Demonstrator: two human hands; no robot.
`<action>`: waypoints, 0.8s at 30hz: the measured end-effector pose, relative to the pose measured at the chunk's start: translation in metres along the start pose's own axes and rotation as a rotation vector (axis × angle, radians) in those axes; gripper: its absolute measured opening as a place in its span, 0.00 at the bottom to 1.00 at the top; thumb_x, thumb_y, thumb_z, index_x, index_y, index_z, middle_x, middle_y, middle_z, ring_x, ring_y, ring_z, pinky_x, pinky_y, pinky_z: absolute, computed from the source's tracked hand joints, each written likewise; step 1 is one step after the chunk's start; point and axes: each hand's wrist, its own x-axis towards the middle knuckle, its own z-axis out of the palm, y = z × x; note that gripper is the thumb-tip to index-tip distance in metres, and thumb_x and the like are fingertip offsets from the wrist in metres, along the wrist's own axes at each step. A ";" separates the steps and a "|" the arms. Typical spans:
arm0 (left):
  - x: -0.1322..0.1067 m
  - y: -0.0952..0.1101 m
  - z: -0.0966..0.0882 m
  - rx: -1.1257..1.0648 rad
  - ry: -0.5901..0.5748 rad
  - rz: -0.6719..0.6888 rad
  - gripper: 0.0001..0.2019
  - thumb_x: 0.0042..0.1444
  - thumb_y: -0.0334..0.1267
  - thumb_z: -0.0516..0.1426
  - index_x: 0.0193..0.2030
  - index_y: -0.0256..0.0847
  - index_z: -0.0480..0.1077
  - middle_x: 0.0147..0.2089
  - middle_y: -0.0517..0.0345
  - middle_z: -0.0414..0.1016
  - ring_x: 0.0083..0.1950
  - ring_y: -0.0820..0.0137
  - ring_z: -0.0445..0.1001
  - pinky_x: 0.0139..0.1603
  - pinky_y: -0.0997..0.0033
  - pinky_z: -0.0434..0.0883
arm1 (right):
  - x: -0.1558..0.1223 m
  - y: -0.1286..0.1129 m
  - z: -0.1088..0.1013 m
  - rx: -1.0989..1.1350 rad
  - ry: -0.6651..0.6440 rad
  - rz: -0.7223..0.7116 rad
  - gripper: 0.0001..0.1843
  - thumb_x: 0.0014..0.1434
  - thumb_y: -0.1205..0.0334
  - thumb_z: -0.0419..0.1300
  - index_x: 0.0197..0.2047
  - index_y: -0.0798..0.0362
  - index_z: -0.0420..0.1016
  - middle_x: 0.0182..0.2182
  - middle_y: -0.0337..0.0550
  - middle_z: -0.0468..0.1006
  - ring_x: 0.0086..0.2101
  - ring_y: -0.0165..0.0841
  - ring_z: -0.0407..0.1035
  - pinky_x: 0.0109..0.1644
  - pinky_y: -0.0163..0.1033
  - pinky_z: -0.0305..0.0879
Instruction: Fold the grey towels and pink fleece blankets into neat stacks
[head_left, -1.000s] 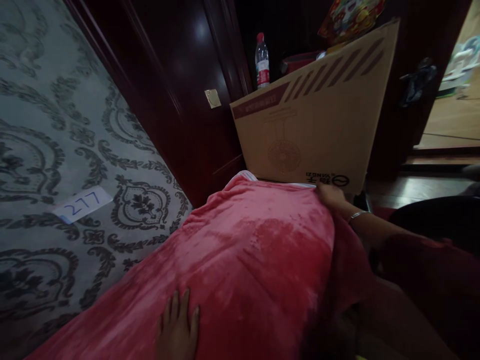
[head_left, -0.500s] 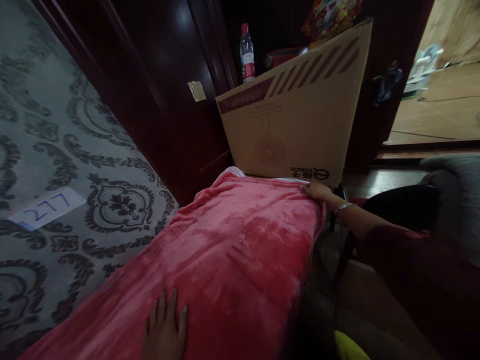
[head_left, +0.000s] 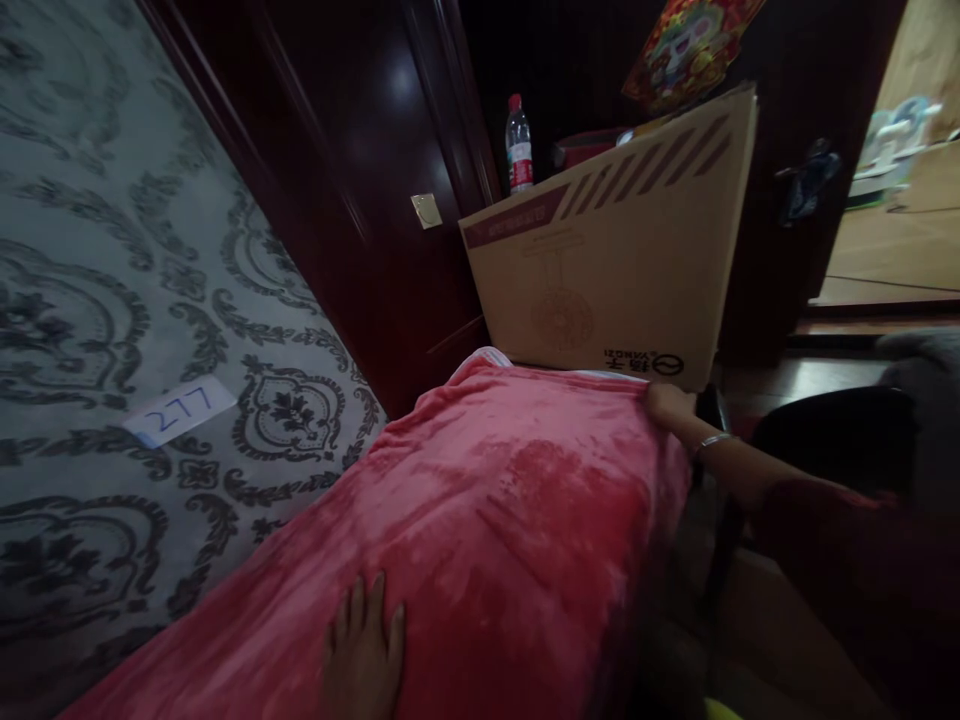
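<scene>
A pink-red plush blanket (head_left: pixel 487 520) is spread over a long, raised surface beside the wall. My left hand (head_left: pixel 364 650) lies flat on it near the bottom of the view, fingers stretched out. At the blanket's far right corner, my right hand (head_left: pixel 670 405) is closed on the edge of the cloth, its fingertips partly hidden. A bracelet circles that wrist. The white trim of the blanket shows along the far edge, close to a large cardboard box. What lies under the blanket is covered.
The cardboard box (head_left: pixel 600 270) stands upright at the far end, with a red-capped bottle (head_left: pixel 519 150) behind its top edge. Patterned wallpaper (head_left: pixel 67 330) with a paper marked 277 (head_left: pixel 180 410) is on the left. A dark chair (head_left: pixel 832 430) stands at right.
The view has shifted, so everything sits lower and farther right. My right hand has moved slightly rightward at the blanket's corner, its fingers more curled. My left hand stays flat on the blanket.
</scene>
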 end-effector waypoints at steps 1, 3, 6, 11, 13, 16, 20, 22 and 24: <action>0.000 0.000 0.000 -0.005 0.000 -0.003 0.29 0.66 0.44 0.43 0.71 0.35 0.60 0.72 0.42 0.61 0.72 0.52 0.60 0.68 0.47 0.61 | -0.003 -0.005 0.002 -0.011 0.023 -0.013 0.21 0.65 0.65 0.49 0.54 0.66 0.75 0.51 0.75 0.73 0.54 0.59 0.67 0.55 0.61 0.60; -0.001 0.001 0.001 -0.021 -0.002 -0.011 0.29 0.66 0.44 0.43 0.71 0.37 0.60 0.72 0.43 0.60 0.72 0.52 0.59 0.67 0.46 0.61 | -0.008 -0.023 0.008 -0.015 0.065 -0.110 0.23 0.66 0.66 0.45 0.58 0.63 0.72 0.57 0.72 0.69 0.59 0.57 0.62 0.60 0.60 0.57; -0.003 0.001 0.002 -0.050 -0.013 -0.031 0.28 0.66 0.44 0.44 0.71 0.38 0.61 0.72 0.44 0.59 0.73 0.53 0.58 0.68 0.45 0.60 | -0.016 -0.066 0.025 0.015 0.049 -0.364 0.25 0.67 0.62 0.47 0.63 0.59 0.68 0.63 0.64 0.66 0.61 0.52 0.59 0.64 0.54 0.55; -0.004 -0.003 0.011 -0.099 -0.014 -0.049 0.28 0.65 0.44 0.45 0.70 0.40 0.62 0.73 0.46 0.59 0.73 0.53 0.57 0.70 0.44 0.58 | -0.025 -0.130 0.075 0.033 -0.112 -0.728 0.33 0.67 0.47 0.48 0.72 0.49 0.58 0.71 0.51 0.53 0.69 0.48 0.48 0.68 0.59 0.49; -0.005 -0.005 0.019 -0.118 0.001 -0.048 0.28 0.64 0.45 0.46 0.69 0.42 0.63 0.73 0.48 0.59 0.73 0.54 0.57 0.70 0.43 0.58 | -0.019 -0.135 0.092 0.014 -0.155 -0.777 0.33 0.68 0.45 0.46 0.72 0.45 0.58 0.72 0.48 0.53 0.69 0.48 0.45 0.68 0.63 0.47; -0.005 -0.009 0.030 -0.127 0.024 -0.061 0.28 0.64 0.45 0.46 0.69 0.43 0.64 0.73 0.50 0.59 0.74 0.55 0.57 0.70 0.43 0.58 | -0.001 -0.130 0.103 -0.040 -0.131 -0.672 0.31 0.68 0.46 0.45 0.71 0.44 0.58 0.71 0.48 0.54 0.69 0.48 0.46 0.67 0.65 0.46; -0.006 -0.011 0.037 -0.134 0.043 -0.047 0.28 0.65 0.45 0.45 0.70 0.44 0.63 0.74 0.51 0.57 0.74 0.55 0.56 0.71 0.42 0.56 | 0.019 -0.132 0.096 -0.136 -0.079 -0.506 0.29 0.70 0.51 0.44 0.70 0.47 0.61 0.71 0.49 0.55 0.67 0.49 0.49 0.66 0.64 0.49; -0.006 -0.012 0.038 -0.135 0.038 -0.040 0.28 0.65 0.45 0.44 0.69 0.43 0.63 0.74 0.51 0.57 0.74 0.55 0.56 0.70 0.42 0.57 | 0.025 -0.144 0.089 -0.131 -0.065 -0.426 0.28 0.70 0.53 0.44 0.68 0.51 0.64 0.68 0.53 0.60 0.65 0.51 0.54 0.63 0.64 0.52; -0.005 -0.013 0.040 -0.131 0.031 -0.043 0.28 0.65 0.46 0.45 0.68 0.43 0.65 0.73 0.52 0.58 0.74 0.54 0.56 0.70 0.41 0.58 | 0.030 -0.159 0.084 -0.096 -0.060 -0.379 0.26 0.69 0.55 0.46 0.65 0.56 0.67 0.63 0.59 0.67 0.61 0.52 0.60 0.61 0.63 0.54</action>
